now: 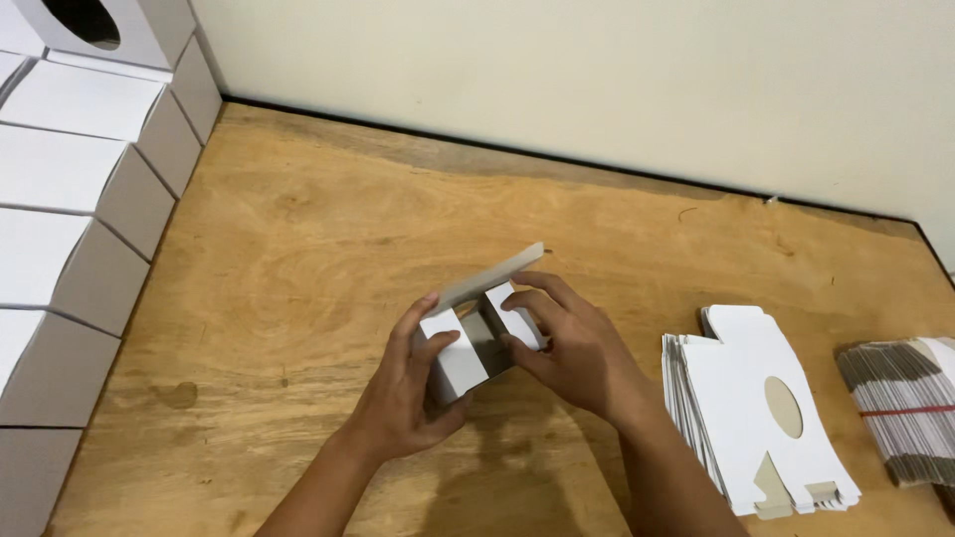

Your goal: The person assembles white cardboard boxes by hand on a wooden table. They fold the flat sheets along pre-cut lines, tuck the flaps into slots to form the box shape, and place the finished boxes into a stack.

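White cardboard is between both hands: a small carton [476,338], half folded, sits low over the middle of the wooden surface [298,259]. The left hand [403,393] holds the carton on its left side, the fingers [430,348] curled around the wall and one flap. The right hand [577,353] holds it from the right, the fingers [532,303] pressing a side flap inward. The long lid flap [497,275] stands open and tilted at the far side of the carton. To the right of the carton, near but apart, lies a stack of flat white blanks [741,398] with an oval cut-out. Further right of the carton, at the edge of the view, lies a bundle of flat blanks [900,403] with a red band. Far to the left of the carton, finished white boxes [70,199] stand in a row. Beyond the carton, the surface meets a pale wall [597,80].
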